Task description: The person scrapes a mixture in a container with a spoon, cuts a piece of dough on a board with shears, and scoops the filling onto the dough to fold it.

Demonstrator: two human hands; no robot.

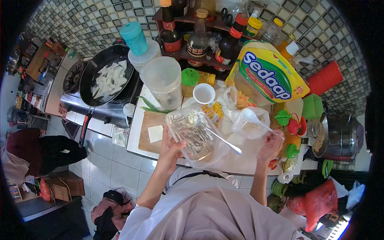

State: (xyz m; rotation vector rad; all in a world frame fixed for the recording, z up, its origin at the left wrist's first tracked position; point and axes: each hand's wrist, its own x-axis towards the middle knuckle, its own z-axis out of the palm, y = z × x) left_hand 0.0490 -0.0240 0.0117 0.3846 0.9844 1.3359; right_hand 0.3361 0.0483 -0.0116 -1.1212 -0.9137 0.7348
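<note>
My left hand (171, 147) is closed on the near left edge of a clear plastic container (196, 154), which is tilted. Pale, creamy residue is smeared over the container's inside, and a metal utensil (228, 146) lies in it with its handle over the rim. My right hand (271, 147) has its fingers closed round the handle end of a white spoon (251, 116). The spoon's bowl is over an open clear plastic bag (260, 125), whose contents I cannot make out. Left of the container, a white square block (155, 134) sits on a wooden cutting board (146, 120).
A black frying pan (86, 86) with white pieces stands on the stove at left. Behind the container are a small white cup (204, 93), a tall clear tub (163, 80) and a yellow Sedaap pouch (266, 74). Bottles fill the rack (182, 52). A person (44, 156) is at far left.
</note>
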